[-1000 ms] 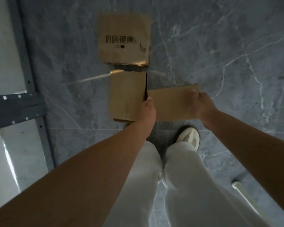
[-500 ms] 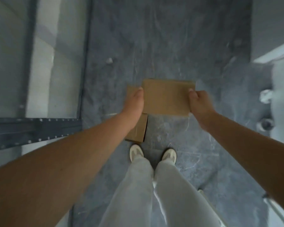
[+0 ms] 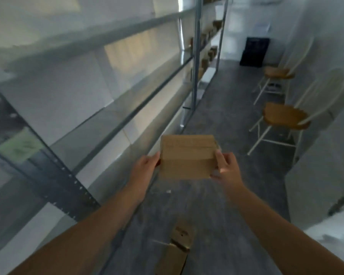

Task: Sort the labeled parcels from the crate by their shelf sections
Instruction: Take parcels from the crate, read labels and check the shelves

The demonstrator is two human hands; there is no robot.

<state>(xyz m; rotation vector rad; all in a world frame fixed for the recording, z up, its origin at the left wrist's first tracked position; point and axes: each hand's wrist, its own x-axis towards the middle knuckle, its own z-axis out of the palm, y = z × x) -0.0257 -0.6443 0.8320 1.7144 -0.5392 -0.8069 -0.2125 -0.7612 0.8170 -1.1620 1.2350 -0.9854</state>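
One flat brown cardboard parcel point(image 3: 188, 156) sits mid-frame, off the floor: left hand point(image 3: 145, 167) grips its left edge, right hand point(image 3: 226, 169) its right. It is not yet on the grey metal shelving point(image 3: 127, 116) at left. Small brown boxes point(image 3: 208, 54) already sit in the far bays, upper centre. Cardboard pieces point(image 3: 175, 253) lie on the floor, bottom centre. Judged mid-task.

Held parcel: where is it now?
Head view, centre: the parcel is held between the left hand and right hand above the floor, shelving to its left.

Parcel point(image 3: 188, 156) raised from the floor — now beside shelves point(image 3: 127, 80).
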